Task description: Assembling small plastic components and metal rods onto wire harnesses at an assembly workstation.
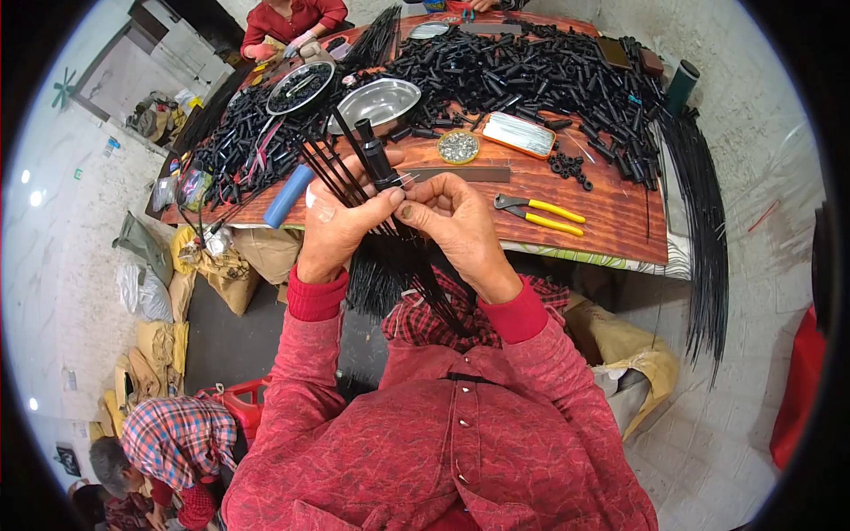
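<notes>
In front of my chest, above the near edge of the table, my left hand is closed around a black tubular part that stands nearly upright. A bundle of long thin black rods runs through the same hand, fanning up to the left and hanging down toward my lap. My left thumb presses the base of the tube. Meeting it from the right, my right hand has thumb and forefinger pinched together by thin silver pins. Its fingertips cover the exact contact with the tube. White tape wraps part of my left hand.
Yellow-handled cutting pliers lie right of my hands. Beyond are a dish of small metal pieces, a tray of silver pins, a steel bowl and heaped black parts. A blue cylinder lies left. Co-workers sit across and lower left.
</notes>
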`<state>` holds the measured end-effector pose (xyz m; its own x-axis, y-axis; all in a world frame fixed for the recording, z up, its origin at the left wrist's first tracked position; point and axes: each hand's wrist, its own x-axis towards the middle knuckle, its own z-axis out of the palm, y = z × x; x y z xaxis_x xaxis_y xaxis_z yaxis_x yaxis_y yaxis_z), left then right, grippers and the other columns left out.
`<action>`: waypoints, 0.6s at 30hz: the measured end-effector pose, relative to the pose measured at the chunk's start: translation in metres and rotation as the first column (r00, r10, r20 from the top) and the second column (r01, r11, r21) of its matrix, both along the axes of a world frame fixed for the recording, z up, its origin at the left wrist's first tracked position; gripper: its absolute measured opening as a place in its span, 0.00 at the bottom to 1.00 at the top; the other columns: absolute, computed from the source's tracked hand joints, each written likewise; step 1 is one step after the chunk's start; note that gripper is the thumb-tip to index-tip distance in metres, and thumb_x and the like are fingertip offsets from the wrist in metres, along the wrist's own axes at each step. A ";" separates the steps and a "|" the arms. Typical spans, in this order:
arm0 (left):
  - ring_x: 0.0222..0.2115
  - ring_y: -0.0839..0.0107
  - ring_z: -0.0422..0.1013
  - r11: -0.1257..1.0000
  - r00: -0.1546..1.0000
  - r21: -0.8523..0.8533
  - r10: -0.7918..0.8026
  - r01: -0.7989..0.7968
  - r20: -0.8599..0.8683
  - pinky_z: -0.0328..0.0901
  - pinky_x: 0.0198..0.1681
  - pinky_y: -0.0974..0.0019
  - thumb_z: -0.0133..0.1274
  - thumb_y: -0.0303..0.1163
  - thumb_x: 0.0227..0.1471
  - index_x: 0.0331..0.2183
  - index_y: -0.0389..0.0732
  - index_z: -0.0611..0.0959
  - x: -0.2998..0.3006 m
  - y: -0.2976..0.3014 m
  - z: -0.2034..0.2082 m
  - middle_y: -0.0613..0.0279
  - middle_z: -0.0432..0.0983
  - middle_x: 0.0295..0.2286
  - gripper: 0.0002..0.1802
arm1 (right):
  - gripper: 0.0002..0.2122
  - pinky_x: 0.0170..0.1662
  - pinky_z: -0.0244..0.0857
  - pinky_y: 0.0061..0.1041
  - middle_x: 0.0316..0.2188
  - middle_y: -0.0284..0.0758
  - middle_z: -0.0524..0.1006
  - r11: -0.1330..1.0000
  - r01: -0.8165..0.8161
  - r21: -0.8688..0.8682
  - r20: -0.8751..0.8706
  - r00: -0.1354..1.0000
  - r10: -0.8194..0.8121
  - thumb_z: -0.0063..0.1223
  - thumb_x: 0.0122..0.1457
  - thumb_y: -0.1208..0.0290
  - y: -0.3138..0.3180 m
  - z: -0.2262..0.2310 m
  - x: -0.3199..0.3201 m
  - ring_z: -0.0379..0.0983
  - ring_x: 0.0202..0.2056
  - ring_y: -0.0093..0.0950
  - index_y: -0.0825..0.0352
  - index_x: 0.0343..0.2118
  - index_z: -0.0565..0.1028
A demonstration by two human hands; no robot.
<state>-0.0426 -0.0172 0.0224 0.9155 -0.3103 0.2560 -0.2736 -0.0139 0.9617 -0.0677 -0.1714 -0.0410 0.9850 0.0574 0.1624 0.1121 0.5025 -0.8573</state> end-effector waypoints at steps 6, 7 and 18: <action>0.34 0.72 0.76 0.981 0.991 -0.156 -0.128 0.120 -0.042 0.71 0.41 0.70 0.63 0.23 0.44 0.47 0.30 0.78 0.006 0.011 -0.008 0.59 0.80 0.33 0.26 | 0.10 0.41 0.66 0.15 0.34 0.27 0.75 0.992 -0.097 0.083 0.031 0.995 0.095 0.62 0.58 0.72 0.002 -0.005 -0.005 0.71 0.37 0.15 0.68 0.38 0.72; 0.34 0.72 0.76 0.981 0.992 -0.154 -0.123 0.115 -0.039 0.71 0.41 0.70 0.63 0.23 0.44 0.47 0.30 0.78 0.007 0.013 -0.008 0.59 0.80 0.33 0.26 | 0.10 0.41 0.66 0.15 0.34 0.27 0.75 0.991 -0.102 0.083 0.035 0.994 0.100 0.62 0.58 0.72 0.002 -0.005 -0.005 0.71 0.37 0.15 0.68 0.38 0.72; 0.39 0.66 0.76 0.934 0.966 -0.252 -0.258 0.254 0.016 0.70 0.47 0.65 0.64 0.27 0.43 0.49 0.30 0.76 0.018 0.020 -0.019 0.52 0.80 0.38 0.30 | 0.18 0.47 0.60 0.17 0.39 0.29 0.73 0.961 -0.194 0.196 0.054 0.981 0.187 0.55 0.63 0.57 0.020 -0.019 0.008 0.66 0.41 0.16 0.70 0.43 0.72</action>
<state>-0.0243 0.0032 0.0034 0.8184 -0.4630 0.3404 -0.2195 0.2955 0.9298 -0.0601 -0.1510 -0.0602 0.9525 0.2065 0.2238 0.0257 0.6779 -0.7348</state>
